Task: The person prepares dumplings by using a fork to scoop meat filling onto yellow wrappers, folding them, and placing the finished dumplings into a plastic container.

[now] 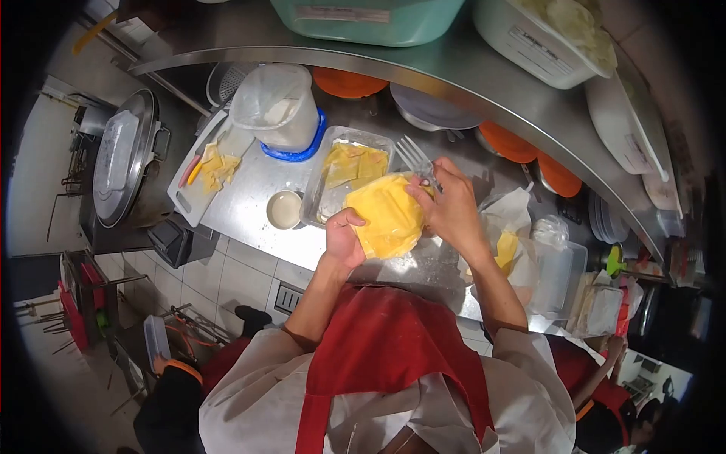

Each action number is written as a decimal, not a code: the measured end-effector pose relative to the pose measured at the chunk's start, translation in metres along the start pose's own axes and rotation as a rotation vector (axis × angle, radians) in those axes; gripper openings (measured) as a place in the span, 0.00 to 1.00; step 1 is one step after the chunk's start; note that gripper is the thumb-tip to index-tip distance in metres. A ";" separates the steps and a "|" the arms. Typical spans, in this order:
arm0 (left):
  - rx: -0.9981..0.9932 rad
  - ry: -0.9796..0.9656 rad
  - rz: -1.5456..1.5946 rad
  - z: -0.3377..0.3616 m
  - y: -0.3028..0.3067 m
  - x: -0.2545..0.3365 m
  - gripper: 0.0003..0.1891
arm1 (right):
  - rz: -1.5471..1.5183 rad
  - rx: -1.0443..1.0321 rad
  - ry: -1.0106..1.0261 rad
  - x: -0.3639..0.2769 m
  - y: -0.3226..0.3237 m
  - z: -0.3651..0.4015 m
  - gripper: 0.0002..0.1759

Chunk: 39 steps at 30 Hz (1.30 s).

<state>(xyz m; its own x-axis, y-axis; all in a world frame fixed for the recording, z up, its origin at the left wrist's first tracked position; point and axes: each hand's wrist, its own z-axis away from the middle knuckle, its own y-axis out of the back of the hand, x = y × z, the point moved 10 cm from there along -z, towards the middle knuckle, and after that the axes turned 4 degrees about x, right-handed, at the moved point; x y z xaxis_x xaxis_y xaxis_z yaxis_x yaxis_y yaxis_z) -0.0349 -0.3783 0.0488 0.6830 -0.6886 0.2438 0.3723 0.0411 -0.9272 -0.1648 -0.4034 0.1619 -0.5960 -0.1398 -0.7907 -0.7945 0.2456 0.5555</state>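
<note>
A floppy yellow sheet (386, 216), which looks like fresh pasta, is held up in front of me. My left hand (345, 239) pinches its lower left edge, thumb on top. At its upper right, my right hand (451, 200) has its fingers closed around a fork (414, 154), tines pointing up and away. The right fingertips also touch the sheet's edge. Behind and partly under the sheet stands a metal tray (311, 198) with flat yellow pieces (355, 165) inside. A small round bowl (285, 209) with pale contents sits left of the tray.
On the left lie a white cutting board (186, 198) with yellow scraps and knives, and a bag-lined tub (276, 113). A clear plastic container (560, 276) stands right. A metal shelf (302, 59) overhangs the back. Co-workers' arms (181, 371) show at lower left and right.
</note>
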 end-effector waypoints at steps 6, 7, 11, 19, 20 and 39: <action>0.072 -0.049 0.050 0.002 0.013 -0.012 0.32 | -0.034 0.001 -0.116 0.017 0.011 0.004 0.15; 0.105 -0.069 0.002 0.003 0.021 -0.014 0.31 | -0.037 -0.019 -0.138 0.010 0.019 0.004 0.16; 0.242 -0.043 -0.032 0.028 0.061 0.007 0.29 | 0.244 -0.153 -0.064 0.054 0.031 0.035 0.20; 0.534 0.268 -0.408 0.078 0.078 0.003 0.23 | 0.450 -0.542 -0.205 0.112 -0.023 0.129 0.40; 0.522 0.294 -0.412 0.074 0.076 -0.010 0.23 | 0.443 -0.511 -0.175 0.117 -0.032 0.131 0.39; 0.439 0.378 -0.301 0.017 0.096 -0.080 0.24 | 0.591 -0.650 -0.168 0.121 -0.030 0.092 0.19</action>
<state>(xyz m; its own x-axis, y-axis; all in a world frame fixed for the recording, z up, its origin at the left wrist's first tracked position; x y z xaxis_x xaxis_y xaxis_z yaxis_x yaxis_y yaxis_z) -0.0434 -0.3072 -0.0548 0.2706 -0.9198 0.2842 0.7895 0.0431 -0.6122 -0.2025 -0.3393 0.0255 -0.9447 -0.0079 -0.3280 -0.3024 -0.3667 0.8798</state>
